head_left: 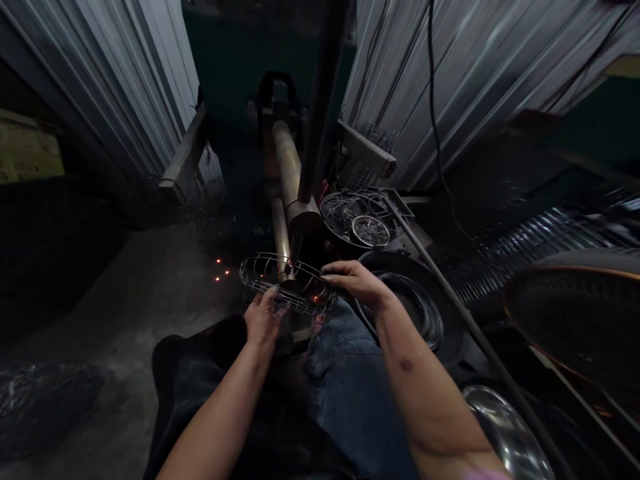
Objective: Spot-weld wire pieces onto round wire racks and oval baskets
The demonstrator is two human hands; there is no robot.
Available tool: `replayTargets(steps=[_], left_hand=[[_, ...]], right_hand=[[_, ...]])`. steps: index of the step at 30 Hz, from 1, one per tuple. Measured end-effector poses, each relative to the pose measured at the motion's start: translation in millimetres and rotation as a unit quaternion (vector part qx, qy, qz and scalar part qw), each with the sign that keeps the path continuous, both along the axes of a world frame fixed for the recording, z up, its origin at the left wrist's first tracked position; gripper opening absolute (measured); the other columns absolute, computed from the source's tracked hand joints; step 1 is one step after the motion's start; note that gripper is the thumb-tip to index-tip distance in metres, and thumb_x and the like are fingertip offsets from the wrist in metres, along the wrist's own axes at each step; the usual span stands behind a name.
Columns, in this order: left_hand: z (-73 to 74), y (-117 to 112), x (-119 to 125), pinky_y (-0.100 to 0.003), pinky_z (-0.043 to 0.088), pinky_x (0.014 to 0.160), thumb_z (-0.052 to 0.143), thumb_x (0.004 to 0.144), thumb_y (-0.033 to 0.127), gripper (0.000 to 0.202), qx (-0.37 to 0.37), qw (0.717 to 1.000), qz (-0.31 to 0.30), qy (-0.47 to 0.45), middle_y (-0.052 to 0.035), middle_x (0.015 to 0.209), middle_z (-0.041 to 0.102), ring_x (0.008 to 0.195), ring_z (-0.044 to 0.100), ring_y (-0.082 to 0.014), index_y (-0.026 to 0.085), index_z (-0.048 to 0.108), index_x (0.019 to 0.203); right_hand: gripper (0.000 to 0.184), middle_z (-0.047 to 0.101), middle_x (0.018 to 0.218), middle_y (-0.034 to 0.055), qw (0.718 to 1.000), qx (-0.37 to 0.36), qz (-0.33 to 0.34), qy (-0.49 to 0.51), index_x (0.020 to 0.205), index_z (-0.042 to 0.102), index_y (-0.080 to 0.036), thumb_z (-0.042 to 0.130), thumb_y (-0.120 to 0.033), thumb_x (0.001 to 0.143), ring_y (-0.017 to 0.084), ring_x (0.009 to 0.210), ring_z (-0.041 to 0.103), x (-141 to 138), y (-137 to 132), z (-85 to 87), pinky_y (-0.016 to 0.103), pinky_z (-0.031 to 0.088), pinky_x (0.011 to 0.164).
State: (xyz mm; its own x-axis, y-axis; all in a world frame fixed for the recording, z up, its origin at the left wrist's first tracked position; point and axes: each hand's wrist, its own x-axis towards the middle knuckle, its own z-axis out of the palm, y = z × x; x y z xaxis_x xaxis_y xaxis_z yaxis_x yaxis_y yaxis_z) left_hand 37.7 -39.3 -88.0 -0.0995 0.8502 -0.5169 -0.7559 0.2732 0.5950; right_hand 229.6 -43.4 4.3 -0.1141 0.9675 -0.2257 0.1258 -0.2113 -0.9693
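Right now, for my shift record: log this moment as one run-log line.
Left hand: holding oval wire frame | Right hand: touching frame | Beside: wire coil in black pan

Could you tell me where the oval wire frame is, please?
Head view, centre: the oval wire frame is between the left hand and right hand, just above the jeans.

The bare concrete floor (125,293) runs along the left, dusty grey, with a dark heap of wire (45,407) lying at its lower left and a few glowing sparks (220,270) scattered near its far edge. To the right, a wide black pan (450,333) holds a coil of wire (415,307), and a dark bowl (330,227) beyond it holds wire rings (370,230). A polished steel dish (505,433) sits at the lower right. Shadow hides what carries these.
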Motion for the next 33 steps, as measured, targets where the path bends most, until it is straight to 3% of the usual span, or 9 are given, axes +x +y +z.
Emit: replayTargets(steps=[6, 10, 13, 19, 23, 28, 30, 32, 33], left_hand=[[2.4, -1.1, 3.3, -0.046, 0.054, 0.073, 0.068, 0.071, 0.017, 0.010, -0.058, 0.998, -0.001, -0.038, -0.0017, 0.072, 0.058, 0.068, 0.060, -0.0169, 0.016, 0.059, 0.074], [10.3, -1.0, 4.2, -0.048, 0.055, 0.075, 0.064, 0.078, 0.018, 0.007, -0.091, 0.995, -0.012, -0.045, -0.0027, 0.073, 0.057, 0.070, 0.061, -0.0177, 0.017, 0.058, 0.077], [12.6, -3.0, 6.5, -0.049, 0.055, 0.078, 0.061, 0.082, 0.019, 0.003, -0.092, 0.993, -0.039, -0.061, -0.0043, 0.079, 0.060, 0.076, 0.062, -0.0190, 0.019, 0.059, 0.084], [3.4, -6.7, 7.4, -0.047, 0.056, 0.076, 0.063, 0.082, 0.026, 0.010, -0.106, 0.990, -0.050, -0.083, -0.0055, 0.078, 0.060, 0.071, 0.062, -0.0185, 0.018, 0.059, 0.084], [0.2, -2.6, 5.4, -0.043, 0.057, 0.076, 0.065, 0.082, 0.039, 0.023, -0.117, 0.988, -0.064, -0.074, -0.0061, 0.076, 0.058, 0.070, 0.061, -0.0176, 0.017, 0.058, 0.080], [-0.5, -1.8, 1.7, -0.040, 0.056, 0.075, 0.059, 0.085, 0.044, 0.030, -0.123, 0.987, -0.084, -0.054, -0.0087, 0.074, 0.059, 0.070, 0.062, -0.0186, 0.014, 0.058, 0.080], [-4.3, -9.3, -4.6, -0.041, 0.055, 0.075, 0.063, 0.082, 0.046, 0.034, -0.108, 0.989, -0.097, 0.000, -0.0113, 0.077, 0.061, 0.074, 0.064, -0.0219, 0.012, 0.059, 0.083], [-10.0, -19.7, -13.6, -0.043, 0.053, 0.081, 0.074, 0.071, 0.045, 0.039, -0.036, 0.986, -0.079, 0.143, -0.0130, 0.086, 0.063, 0.085, 0.064, -0.0261, 0.012, 0.063, 0.091], [-13.1, -24.5, -18.0, -0.045, 0.051, 0.087, 0.079, 0.064, 0.042, 0.045, 0.030, 0.969, -0.062, 0.239, -0.0132, 0.093, 0.064, 0.093, 0.063, -0.0283, 0.014, 0.065, 0.096]], right_hand=[[0.037, 0.056, 0.058, -0.0015, 0.997, 0.075, -0.021, -0.023, 0.074, 0.071, -0.013, 0.074, -0.047, 0.061, 0.011, 0.055, 0.047, -11.4, 4.6, 5.0, 0.025, 0.036, 0.053], [0.035, 0.050, 0.053, -0.0031, 0.995, 0.081, -0.019, -0.058, 0.066, 0.069, -0.013, 0.073, -0.047, 0.060, 0.010, 0.053, 0.042, -26.7, 19.2, 11.7, 0.024, 0.032, 0.050], [0.035, 0.051, 0.055, -0.0034, 0.995, 0.079, -0.020, -0.049, 0.070, 0.068, -0.013, 0.072, -0.047, 0.062, 0.009, 0.051, 0.042, -21.7, 16.0, 15.1, 0.023, 0.031, 0.048], [0.039, 0.049, 0.051, -0.0049, 0.999, 0.019, 0.005, -0.033, 0.078, 0.069, -0.013, 0.074, -0.048, 0.062, 0.007, 0.044, 0.037, 4.8, -7.3, 12.0, 0.022, 0.028, 0.043], [0.033, 0.053, 0.056, -0.0028, 0.995, 0.086, -0.030, -0.032, 0.071, 0.069, -0.014, 0.073, -0.045, 0.062, 0.008, 0.052, 0.042, -8.5, 2.0, 9.3, 0.023, 0.033, 0.048], [0.033, 0.051, 0.053, -0.0034, 0.996, 0.070, -0.032, -0.041, 0.067, 0.068, -0.013, 0.075, -0.044, 0.059, 0.008, 0.050, 0.041, -20.8, 13.0, 12.5, 0.023, 0.031, 0.047], [0.036, 0.051, 0.053, -0.0042, 0.997, 0.050, -0.047, -0.023, 0.077, 0.070, -0.014, 0.076, -0.045, 0.060, 0.008, 0.046, 0.040, -11.3, 7.1, 8.5, 0.023, 0.030, 0.045], [0.042, 0.053, 0.055, -0.0046, 0.997, 0.033, -0.063, 0.008, 0.090, 0.071, -0.014, 0.077, -0.044, 0.061, 0.007, 0.045, 0.040, 4.1, -2.8, -2.3, 0.023, 0.030, 0.044], [0.045, 0.055, 0.057, -0.0042, 0.997, 0.028, -0.067, 0.026, 0.094, 0.071, -0.015, 0.078, -0.043, 0.061, 0.007, 0.046, 0.041, 12.2, -8.4, -10.2, 0.023, 0.032, 0.046]])
